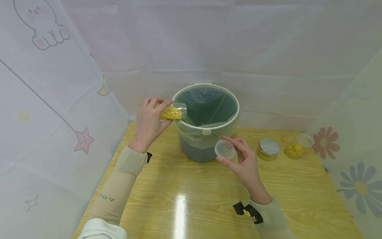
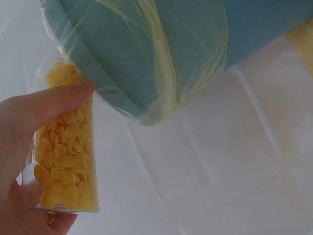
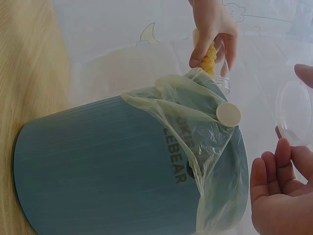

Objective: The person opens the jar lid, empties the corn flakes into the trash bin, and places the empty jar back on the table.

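The left hand (image 1: 148, 123) grips a clear jar (image 1: 176, 111) of yellow flakes (image 2: 68, 152), tipped sideways at the top of the bin (image 1: 193, 152). The right hand (image 1: 246, 160) pinches a round lid (image 1: 225, 149) near the bin's front.

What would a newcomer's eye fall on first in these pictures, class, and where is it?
Probably the large bag-lined bin at the far side of the wooden table. At its rim, on the left in the head view, the left hand grips a tipped clear jar of yellow flakes. Nearer the camera, the right hand holds a round clear lid.
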A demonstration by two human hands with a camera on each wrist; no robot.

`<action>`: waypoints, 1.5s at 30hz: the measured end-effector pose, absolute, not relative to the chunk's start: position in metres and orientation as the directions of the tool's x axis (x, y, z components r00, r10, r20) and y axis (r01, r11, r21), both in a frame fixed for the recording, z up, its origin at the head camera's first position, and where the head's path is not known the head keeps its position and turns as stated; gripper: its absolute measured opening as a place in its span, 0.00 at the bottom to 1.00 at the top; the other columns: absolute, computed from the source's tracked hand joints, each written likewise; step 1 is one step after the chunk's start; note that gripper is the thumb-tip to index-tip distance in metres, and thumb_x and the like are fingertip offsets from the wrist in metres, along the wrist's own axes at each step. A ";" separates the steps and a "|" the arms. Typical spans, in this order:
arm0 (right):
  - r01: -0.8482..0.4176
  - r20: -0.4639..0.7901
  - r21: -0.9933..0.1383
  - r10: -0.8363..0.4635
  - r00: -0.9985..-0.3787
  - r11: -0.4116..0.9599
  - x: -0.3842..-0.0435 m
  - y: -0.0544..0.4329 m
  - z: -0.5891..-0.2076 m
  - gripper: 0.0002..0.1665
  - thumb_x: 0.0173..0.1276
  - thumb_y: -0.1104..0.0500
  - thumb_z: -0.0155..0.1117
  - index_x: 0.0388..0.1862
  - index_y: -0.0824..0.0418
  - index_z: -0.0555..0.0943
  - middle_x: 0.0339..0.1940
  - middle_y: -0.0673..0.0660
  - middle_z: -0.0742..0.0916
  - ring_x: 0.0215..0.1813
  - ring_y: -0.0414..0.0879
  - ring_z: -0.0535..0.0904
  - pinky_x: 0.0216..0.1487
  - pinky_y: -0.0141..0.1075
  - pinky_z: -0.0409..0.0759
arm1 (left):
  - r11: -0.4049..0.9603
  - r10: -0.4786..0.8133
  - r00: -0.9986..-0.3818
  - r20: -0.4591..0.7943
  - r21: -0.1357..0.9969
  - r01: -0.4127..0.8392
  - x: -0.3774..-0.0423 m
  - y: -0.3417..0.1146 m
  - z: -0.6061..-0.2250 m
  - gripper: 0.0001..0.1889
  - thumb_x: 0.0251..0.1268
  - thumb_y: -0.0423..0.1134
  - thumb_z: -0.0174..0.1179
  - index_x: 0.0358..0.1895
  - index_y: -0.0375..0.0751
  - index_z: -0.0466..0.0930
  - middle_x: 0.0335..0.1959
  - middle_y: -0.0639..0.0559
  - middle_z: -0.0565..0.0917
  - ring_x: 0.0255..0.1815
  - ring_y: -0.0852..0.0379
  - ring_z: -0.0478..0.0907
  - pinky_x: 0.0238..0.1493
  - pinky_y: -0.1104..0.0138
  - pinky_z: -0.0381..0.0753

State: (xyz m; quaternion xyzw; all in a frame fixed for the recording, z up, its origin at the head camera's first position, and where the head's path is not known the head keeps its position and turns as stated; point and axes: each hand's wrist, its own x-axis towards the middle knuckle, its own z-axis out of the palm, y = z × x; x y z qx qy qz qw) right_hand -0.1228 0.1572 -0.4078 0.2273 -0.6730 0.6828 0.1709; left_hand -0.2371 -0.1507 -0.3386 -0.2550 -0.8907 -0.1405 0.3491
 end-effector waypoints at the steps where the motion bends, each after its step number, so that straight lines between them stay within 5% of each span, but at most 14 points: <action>1: -0.544 0.545 -0.838 -0.073 -0.835 -0.036 -0.123 0.157 -0.408 0.34 0.55 0.79 0.73 0.63 0.75 0.78 0.47 0.65 0.77 0.50 0.48 0.71 0.56 0.31 0.74 | 0.830 0.356 -0.627 0.693 0.074 0.553 -0.237 -0.151 -0.338 0.31 0.46 0.41 0.83 0.59 0.47 0.85 0.49 0.43 0.81 0.49 0.41 0.72 0.52 0.50 0.74; 45: -0.528 0.527 -0.849 -0.074 -0.846 -0.009 -0.123 0.159 -0.412 0.34 0.55 0.78 0.74 0.64 0.74 0.78 0.49 0.66 0.76 0.52 0.48 0.72 0.58 0.31 0.74 | 0.809 0.412 -0.568 0.712 0.000 0.588 -0.242 -0.147 -0.338 0.32 0.42 0.34 0.83 0.57 0.48 0.85 0.49 0.44 0.81 0.54 0.39 0.72 0.54 0.48 0.74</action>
